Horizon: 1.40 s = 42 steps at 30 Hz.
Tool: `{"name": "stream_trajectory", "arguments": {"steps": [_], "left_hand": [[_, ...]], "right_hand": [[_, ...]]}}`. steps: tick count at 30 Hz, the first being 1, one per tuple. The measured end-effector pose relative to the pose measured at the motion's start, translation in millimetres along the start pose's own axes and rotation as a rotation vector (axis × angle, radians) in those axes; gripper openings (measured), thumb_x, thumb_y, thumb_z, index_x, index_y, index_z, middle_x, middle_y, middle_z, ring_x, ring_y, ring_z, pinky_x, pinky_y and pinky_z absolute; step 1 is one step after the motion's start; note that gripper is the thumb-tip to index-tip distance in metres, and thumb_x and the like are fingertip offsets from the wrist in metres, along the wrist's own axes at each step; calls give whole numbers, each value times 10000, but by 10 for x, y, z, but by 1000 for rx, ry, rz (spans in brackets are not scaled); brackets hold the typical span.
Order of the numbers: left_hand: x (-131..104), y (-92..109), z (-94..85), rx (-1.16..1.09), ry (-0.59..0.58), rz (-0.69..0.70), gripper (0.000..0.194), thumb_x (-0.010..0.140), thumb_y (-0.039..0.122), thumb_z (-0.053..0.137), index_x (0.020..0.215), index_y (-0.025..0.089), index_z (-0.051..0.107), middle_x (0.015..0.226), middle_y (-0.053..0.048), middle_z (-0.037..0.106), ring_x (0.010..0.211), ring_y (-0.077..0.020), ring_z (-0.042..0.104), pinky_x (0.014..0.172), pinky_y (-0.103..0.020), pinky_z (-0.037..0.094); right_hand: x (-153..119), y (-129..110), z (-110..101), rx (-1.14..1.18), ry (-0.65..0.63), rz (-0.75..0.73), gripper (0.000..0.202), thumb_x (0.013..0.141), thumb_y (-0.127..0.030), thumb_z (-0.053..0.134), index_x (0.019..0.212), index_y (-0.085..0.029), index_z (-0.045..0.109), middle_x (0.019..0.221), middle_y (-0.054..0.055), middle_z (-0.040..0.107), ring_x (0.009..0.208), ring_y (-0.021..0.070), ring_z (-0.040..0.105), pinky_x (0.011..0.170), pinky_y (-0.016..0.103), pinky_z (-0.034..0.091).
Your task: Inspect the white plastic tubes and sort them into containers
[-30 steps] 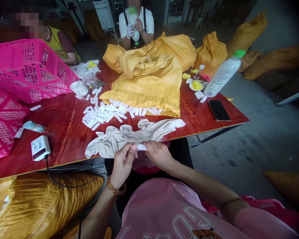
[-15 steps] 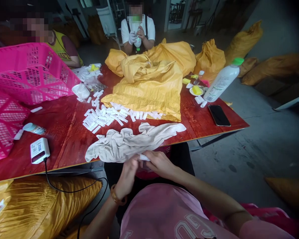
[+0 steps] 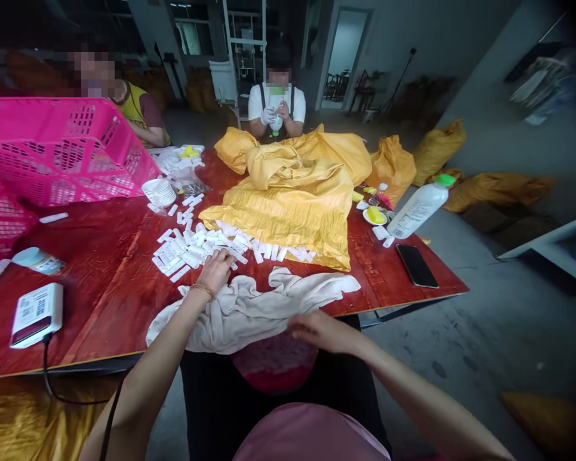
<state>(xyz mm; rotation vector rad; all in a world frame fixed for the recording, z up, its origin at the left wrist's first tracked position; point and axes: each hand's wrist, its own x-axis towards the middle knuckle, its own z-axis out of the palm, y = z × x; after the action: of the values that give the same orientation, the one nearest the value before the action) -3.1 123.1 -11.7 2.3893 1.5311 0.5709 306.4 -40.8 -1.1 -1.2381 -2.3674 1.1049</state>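
Note:
My left hand [image 3: 215,272] reaches over the cloth to a pile of small white flat pieces [image 3: 182,250] on the table. Its bent fingers are apart, with the tips on the pile's right part. My right hand [image 3: 319,330], slightly blurred, hovers at the table's front edge with loosely curled fingers and no piece visible in them. Below it, on my lap, sits a red-pink container [image 3: 281,378] with pale contents I cannot make out. A crumpled greyish-white cloth [image 3: 249,307] lies between my hands.
A yellow woven sack [image 3: 288,218] spills white pieces onto the red table [image 3: 100,288]. Pink baskets [image 3: 67,153], a white device with a cable [image 3: 38,314] and a jar [image 3: 36,259] are left; a bottle [image 3: 420,208] and phone [image 3: 416,266] right. Two people sit across.
Both hands were together above my lap around a small white piece. They have parted: the left went forward to the pile, the right drew slightly aside, and the piece no longer shows. The view tilted up.

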Motion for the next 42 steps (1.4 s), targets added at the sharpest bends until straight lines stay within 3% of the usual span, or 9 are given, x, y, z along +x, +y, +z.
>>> {"name": "stream_trajectory", "arguments": {"steps": [3, 5, 10, 14, 19, 25, 31, 38, 42], "left_hand": [[-1, -4, 50, 31, -12, 28, 231, 835, 139, 498, 943, 190, 696, 1083, -139, 590, 1099, -319, 497, 969, -473, 399], [-100, 54, -5, 41, 15, 35, 221, 876, 200, 504, 1009, 190, 681, 1137, -141, 581, 1140, -322, 493, 982, -468, 398], [-654, 394, -262, -242, 146, -87, 339, 975, 372, 470, 1245, 191, 563, 1064, -89, 664, 954, -235, 643, 863, -354, 481], [-1149, 694, -387, -445, 265, -183, 316, 935, 415, 572, 1143, 197, 667, 1080, -74, 710, 969, -215, 655, 851, -313, 478], [-1491, 925, -369, -693, 285, -285, 356, 954, 414, 540, 1206, 205, 680, 1082, -78, 698, 955, -200, 631, 831, -309, 484], [-1564, 1180, -265, -996, 363, -389, 345, 876, 406, 673, 1141, 185, 667, 771, -7, 636, 650, -124, 548, 600, -227, 434], [-1396, 1502, -315, -946, 400, -325, 316, 859, 401, 693, 1083, 178, 702, 709, 0, 642, 600, -124, 557, 577, -230, 450], [-1475, 1800, -474, -466, 337, -39, 218, 914, 299, 634, 1089, 205, 723, 945, -50, 718, 791, -164, 643, 779, -269, 502], [-1560, 1808, -412, -515, 193, -90, 213, 929, 319, 613, 1058, 193, 727, 1005, -60, 735, 845, -174, 668, 794, -265, 521]], "right_hand": [[501, -56, -495, -153, 267, -26, 250, 990, -190, 450, 1115, -173, 666, 1083, 97, 702, 1004, 203, 658, 883, 309, 482], [942, -62, -666, -347, 332, 130, 258, 1012, -224, 434, 1116, -154, 659, 1096, 123, 693, 1014, 207, 660, 874, 297, 477], [1839, -80, -714, -451, 383, 386, 398, 991, -346, 482, 1118, -4, 641, 1107, 282, 664, 1083, 345, 647, 909, 395, 474], [2040, -74, -755, -378, 392, 429, 352, 936, -247, 544, 1165, 11, 613, 1191, 301, 632, 1178, 354, 601, 975, 406, 445], [1663, -2, -778, -192, 400, 383, 359, 923, -306, 536, 1114, -12, 611, 1165, 281, 647, 1147, 338, 612, 921, 377, 481], [756, 23, -320, 202, 302, 270, 455, 974, -239, 175, 984, -114, 613, 864, 116, 711, 630, 153, 643, 587, 261, 514], [274, -233, 130, 925, 198, 38, 214, 896, -339, 499, 994, -174, 593, 744, -3, 550, 581, 106, 456, 548, 221, 380], [6, -513, 117, 543, 294, -141, 195, 975, -364, 519, 961, -182, 587, 864, 16, 567, 819, 158, 539, 761, 274, 445], [-81, -559, 236, 70, 454, -222, 188, 998, -245, 433, 1088, -174, 582, 971, 83, 591, 935, 225, 547, 870, 373, 455]]}}
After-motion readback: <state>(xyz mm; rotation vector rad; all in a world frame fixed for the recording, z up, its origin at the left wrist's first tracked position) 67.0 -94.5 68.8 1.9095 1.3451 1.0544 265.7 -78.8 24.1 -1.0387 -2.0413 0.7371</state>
